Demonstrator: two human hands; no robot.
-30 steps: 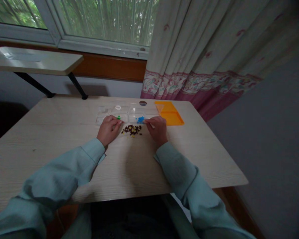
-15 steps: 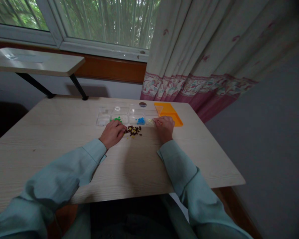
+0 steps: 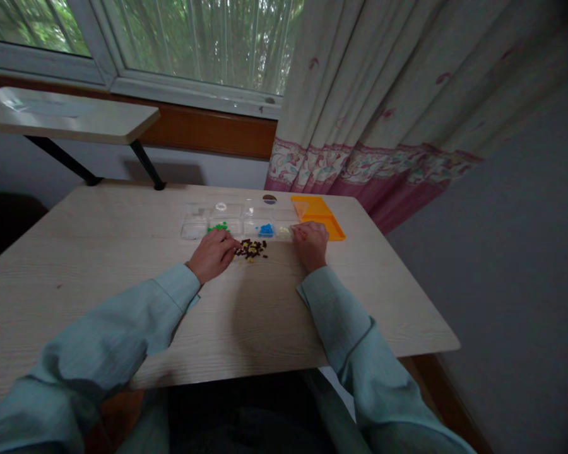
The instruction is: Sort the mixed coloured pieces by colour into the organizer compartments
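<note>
A small heap of dark and yellow beads (image 3: 250,249) lies on the pale wooden table (image 3: 123,252). Behind it stands a clear compartment box (image 3: 194,224) holding green beads (image 3: 219,226), blue beads (image 3: 266,229) and pale yellow beads (image 3: 284,232). My left hand (image 3: 213,254) rests curled at the heap's left edge, fingertips pinched together against the beads. My right hand (image 3: 311,243) sits right of the heap, its fingers pinched at the box's right end compartment. What either pinch holds is too small to make out.
An orange tray (image 3: 319,214) lies just behind my right hand. A dark round hole (image 3: 269,199) marks the table's far edge. A second desk (image 3: 66,116) stands at back left under the window, and a patterned curtain (image 3: 373,113) hangs at right.
My right hand has moved right, from beside the blue beads to the box's right end. My left hand has slid from the green compartment down to the heap's left edge.
</note>
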